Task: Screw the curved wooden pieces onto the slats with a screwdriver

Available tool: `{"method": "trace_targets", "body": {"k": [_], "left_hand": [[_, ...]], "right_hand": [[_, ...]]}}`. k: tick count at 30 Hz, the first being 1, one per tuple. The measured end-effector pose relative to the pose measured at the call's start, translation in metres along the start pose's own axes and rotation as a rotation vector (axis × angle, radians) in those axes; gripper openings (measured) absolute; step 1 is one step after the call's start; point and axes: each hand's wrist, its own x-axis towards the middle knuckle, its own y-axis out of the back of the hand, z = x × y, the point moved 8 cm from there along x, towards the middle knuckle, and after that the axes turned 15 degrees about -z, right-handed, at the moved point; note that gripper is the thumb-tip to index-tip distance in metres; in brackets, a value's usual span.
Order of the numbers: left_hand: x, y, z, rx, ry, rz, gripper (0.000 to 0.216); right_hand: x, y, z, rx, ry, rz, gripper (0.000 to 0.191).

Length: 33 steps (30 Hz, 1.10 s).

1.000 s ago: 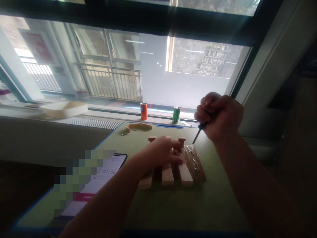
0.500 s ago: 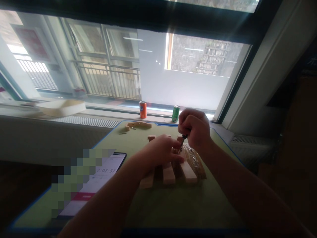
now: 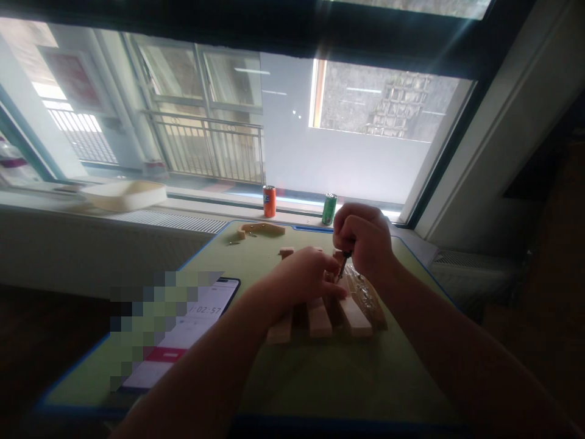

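A set of pale wooden slats (image 3: 320,320) lies on the green mat (image 3: 292,378) in front of me. My left hand (image 3: 301,280) rests on top of the slats, fingers curled and pressing down near their far end. My right hand (image 3: 363,241) is closed in a fist around a dark screwdriver (image 3: 343,263), whose tip points down at the wood right beside my left fingertips. A clear plastic bag of small parts (image 3: 368,299) lies against the right side of the slats.
A phone (image 3: 183,338) showing a timer lies on the mat at the left. A curved wooden piece (image 3: 260,229) and loose screws sit at the far edge. An orange can (image 3: 269,202) and a green can (image 3: 328,209) stand on the windowsill, a cream tray (image 3: 123,195) further left.
My right hand with the screwdriver came down from up at the right to the slats next to my left hand. The left hand stayed on the wood.
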Motion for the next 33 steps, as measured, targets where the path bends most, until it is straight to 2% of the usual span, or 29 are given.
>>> {"method": "trace_targets", "body": {"k": [12,16,19,22,26,31,33], "left_hand": [[0.001,0.000,-0.001,0.012,0.004,0.021,0.037],[0.002,0.000,-0.003,0.042,0.029,0.034,0.040],[0.002,0.000,-0.004,0.079,0.039,0.056,0.043],[0.003,0.001,-0.003,0.074,0.020,0.077,0.044],[0.003,0.001,-0.004,-0.007,-0.001,0.084,0.043],[0.003,-0.002,-0.002,-0.007,0.013,0.072,0.044],[0.003,-0.002,-0.002,0.028,0.027,0.085,0.044]], "right_hand": [[0.002,0.011,0.009,-0.049,-0.038,0.069,0.017],[0.004,0.010,0.011,-0.029,-0.024,0.038,0.017],[0.009,0.007,0.012,-0.040,-0.083,-0.076,0.015],[0.014,0.007,0.011,-0.099,-0.200,-0.276,0.021],[0.010,0.019,0.005,-0.323,-0.362,-0.484,0.032],[-0.002,0.022,-0.018,-0.605,-0.398,-0.607,0.050],[-0.003,0.019,-0.027,-0.722,-0.378,-0.600,0.046]]}}
